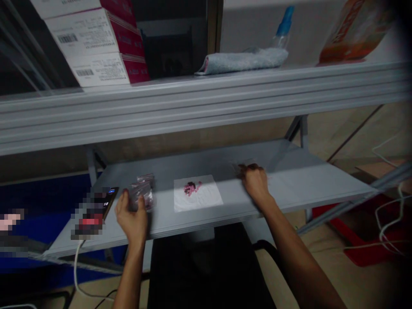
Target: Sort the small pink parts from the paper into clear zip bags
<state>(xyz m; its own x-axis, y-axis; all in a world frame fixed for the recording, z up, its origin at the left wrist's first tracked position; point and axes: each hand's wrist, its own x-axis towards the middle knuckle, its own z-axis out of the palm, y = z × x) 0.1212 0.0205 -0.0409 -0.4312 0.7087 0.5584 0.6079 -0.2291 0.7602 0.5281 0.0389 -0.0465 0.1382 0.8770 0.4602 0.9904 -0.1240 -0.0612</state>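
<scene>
Head view — and the grey surface (289, 171) spans the middle, white sheet (199, 201) lying on it. Left hand (132, 216) has its fingers spread at the clear bags (146, 189); right hand (255, 181) is bunched at some clear plastic (248, 162), its grip hidden, can't tell. Smallest, pink-and-dark bits (190, 189) lie loose on the sheet — a bumped sheet could scatter them.

Dim light leaves the desk (299, 178) partly shadowed, right edge blackened, left patches pixelated.

Clear bags (147, 195) bunched; pink-dark beads (190, 189) on sheet (201, 202).
</scene>
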